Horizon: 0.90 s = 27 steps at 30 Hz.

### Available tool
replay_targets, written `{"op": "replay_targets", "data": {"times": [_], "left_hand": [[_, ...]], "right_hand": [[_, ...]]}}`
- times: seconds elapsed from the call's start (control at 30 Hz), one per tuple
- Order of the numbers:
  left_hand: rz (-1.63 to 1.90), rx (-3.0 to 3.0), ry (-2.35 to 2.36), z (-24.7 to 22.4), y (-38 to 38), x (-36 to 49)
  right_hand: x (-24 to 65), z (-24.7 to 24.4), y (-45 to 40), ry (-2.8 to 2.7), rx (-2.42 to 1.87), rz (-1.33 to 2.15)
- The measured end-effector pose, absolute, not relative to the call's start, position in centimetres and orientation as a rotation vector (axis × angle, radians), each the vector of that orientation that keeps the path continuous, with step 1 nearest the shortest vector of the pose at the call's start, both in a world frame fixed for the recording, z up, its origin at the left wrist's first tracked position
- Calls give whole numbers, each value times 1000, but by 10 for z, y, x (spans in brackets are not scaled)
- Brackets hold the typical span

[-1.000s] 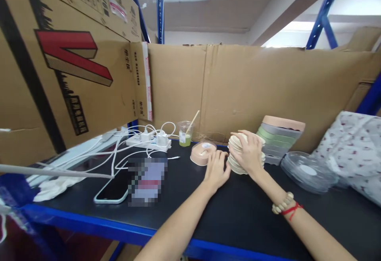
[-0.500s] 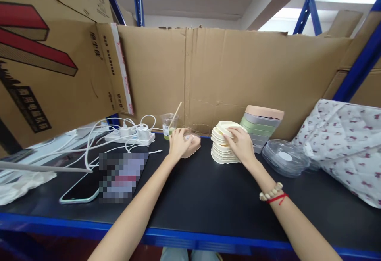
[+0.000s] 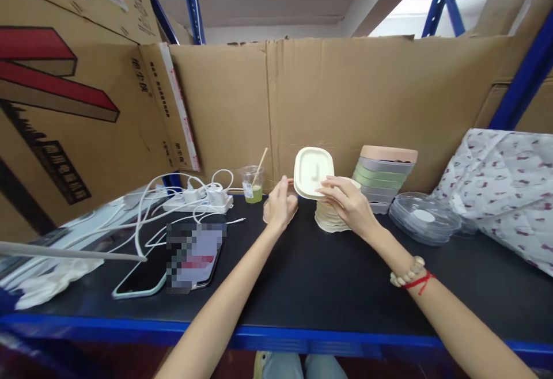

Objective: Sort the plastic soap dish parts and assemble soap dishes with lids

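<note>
My right hand (image 3: 348,203) grips the edge of a cream rounded-square lid (image 3: 314,170), tilted up so that its broad face shows. Below it stands a stack of cream lids (image 3: 330,219) with wavy rims, partly covered by the lid and my hand. To the left, my left hand (image 3: 280,205) is closed, with its fingers together and pointing up close to the raised lid. What it holds, if anything, is hidden. Behind and around that hand, a low peach piece (image 3: 294,205) rests on the table; its shape is mostly covered.
Stacked pastel containers (image 3: 384,180) and clear plastic lids (image 3: 425,218) stand to the right, near a patterned cloth bag (image 3: 501,194). A clear cup (image 3: 254,189) with green liquid and a stick is behind my left hand. Phones (image 3: 142,278), cables and a power strip (image 3: 173,201) lie left.
My right hand has lifted a cream lid off the stack, up and leftward, and tilted it. My left hand has risen slightly from the peach piece. The view has shifted a little.
</note>
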<state>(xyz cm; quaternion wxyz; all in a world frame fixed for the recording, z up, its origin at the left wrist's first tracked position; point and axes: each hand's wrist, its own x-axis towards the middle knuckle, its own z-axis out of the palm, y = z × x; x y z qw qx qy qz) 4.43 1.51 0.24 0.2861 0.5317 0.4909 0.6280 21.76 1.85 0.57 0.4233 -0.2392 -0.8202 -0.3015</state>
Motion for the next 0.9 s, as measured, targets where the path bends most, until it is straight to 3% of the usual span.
{"op": "replay_targets", "data": {"times": [0.1,0.3,0.67,0.9], "left_hand": [[1709,1055,988,13,3,50],[1736,796,1054,16,3,46],[1825,711,1063,8,28,42],[1752,712,1106,13,19,46]], "right_hand": [[210,2,17,-2095,-569,-802],[211,0,26,-2026,-583,-923],[289,16,36,-1134,-1396,-860],[306,14,37,-1023,-1487,-723]]}}
